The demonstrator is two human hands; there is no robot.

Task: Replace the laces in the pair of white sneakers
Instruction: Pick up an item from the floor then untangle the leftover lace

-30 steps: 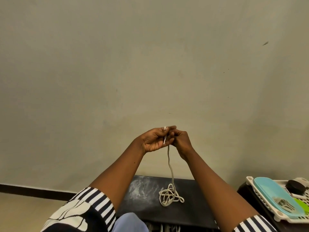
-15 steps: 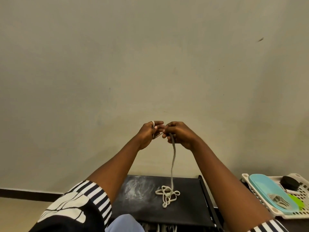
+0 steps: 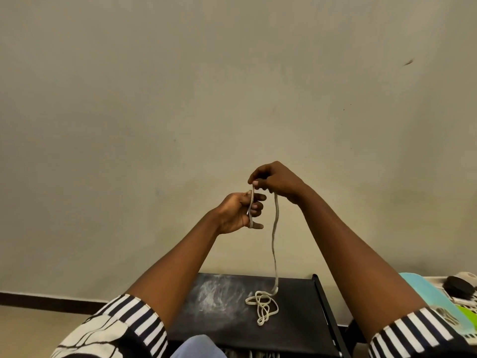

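A long off-white shoelace (image 3: pixel 275 233) hangs from my raised hands down to a loose coil on the black tabletop (image 3: pixel 219 301). My right hand (image 3: pixel 277 180) pinches the lace near its upper part, slightly above and right of the left. My left hand (image 3: pixel 241 211) has the lace end wound across its fingers, the fingers curled around it. The white sneakers are not in view.
A plain beige wall fills most of the view. At the right edge stands a white plastic basket (image 3: pixel 464 304) holding a light-blue lid (image 3: pixel 433 303), a black round object (image 3: pixel 459 288) and something green. Dark skirting runs along the floor at the left.
My hands have come apart: the right rose and the left dropped, turning palm-right with the lace wrapped over its fingers. The coil on the table shifted slightly.
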